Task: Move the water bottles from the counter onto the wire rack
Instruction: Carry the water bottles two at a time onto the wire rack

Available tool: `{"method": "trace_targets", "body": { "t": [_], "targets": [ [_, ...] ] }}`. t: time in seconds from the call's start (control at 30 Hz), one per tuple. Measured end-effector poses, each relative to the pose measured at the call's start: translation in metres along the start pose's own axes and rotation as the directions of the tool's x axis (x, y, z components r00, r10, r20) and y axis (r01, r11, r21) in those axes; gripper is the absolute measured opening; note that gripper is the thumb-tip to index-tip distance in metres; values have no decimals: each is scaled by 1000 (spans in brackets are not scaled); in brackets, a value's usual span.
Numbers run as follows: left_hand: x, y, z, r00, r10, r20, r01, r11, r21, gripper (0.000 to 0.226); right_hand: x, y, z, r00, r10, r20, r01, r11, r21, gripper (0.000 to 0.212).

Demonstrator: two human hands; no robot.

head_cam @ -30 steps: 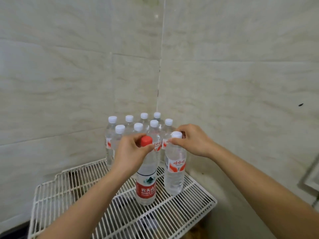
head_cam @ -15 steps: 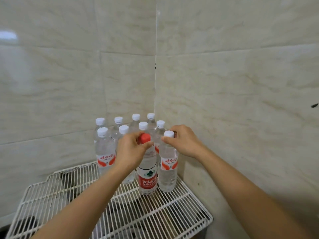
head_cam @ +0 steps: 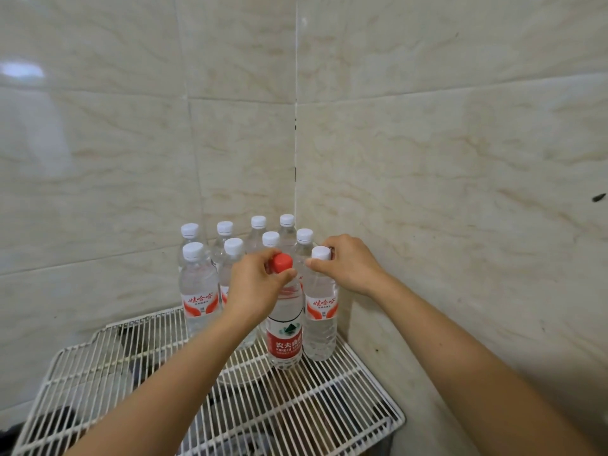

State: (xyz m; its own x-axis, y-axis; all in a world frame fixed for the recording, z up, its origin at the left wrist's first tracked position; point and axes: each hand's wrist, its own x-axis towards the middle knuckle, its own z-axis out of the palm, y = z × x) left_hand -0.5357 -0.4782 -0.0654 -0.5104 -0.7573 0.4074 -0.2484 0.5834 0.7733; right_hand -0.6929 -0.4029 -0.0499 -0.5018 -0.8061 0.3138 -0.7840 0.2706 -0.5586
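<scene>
Both hands pinch bottle necks just under the caps: left hand (head_cam: 255, 286) closed on the red-capped bottle (head_cam: 284, 327), right hand (head_cam: 345, 263) closed on the white-capped bottle (head_cam: 320, 311) beside it. Both bottles stand upright on the wire rack (head_cam: 296, 409), touching, packed against the back cluster of white-capped bottles (head_cam: 230, 258) in the tiled corner. Neck grips likely keep fingers clear of neighbours; tight rows save rack space. Counter not in view.

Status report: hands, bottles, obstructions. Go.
Left hand gripping red-capped bottle at neck. Right hand on white-capped bottle. Both upright on wire rack. Nothing blocking.
</scene>
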Motion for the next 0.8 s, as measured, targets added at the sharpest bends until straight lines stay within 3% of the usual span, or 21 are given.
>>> {"method": "trace_targets", "body": {
  "t": [0.23, 0.6, 0.7, 0.8],
  "targets": [
    [-2, 0, 7, 999, 30, -37, -28, 999, 32, 28, -5, 2, 6, 999, 13, -44, -12, 999, 34, 37],
    [-12, -8, 12, 992, 106, -65, -103, 994, 41, 33, -19, 5, 6, 992, -73, -100, 64, 994, -86, 14],
    [-15, -15, 9, 995, 82, -57, -79, 996, 50, 44, -24, -7, 4, 983, -97, -154, 69, 981, -181, 39],
    [-19, -26, -2, 994, 80, -76, -74, 994, 82, 50, -31, -26, 7, 966, -177, -187, 132, 964, -229, 43]
  ]
}}
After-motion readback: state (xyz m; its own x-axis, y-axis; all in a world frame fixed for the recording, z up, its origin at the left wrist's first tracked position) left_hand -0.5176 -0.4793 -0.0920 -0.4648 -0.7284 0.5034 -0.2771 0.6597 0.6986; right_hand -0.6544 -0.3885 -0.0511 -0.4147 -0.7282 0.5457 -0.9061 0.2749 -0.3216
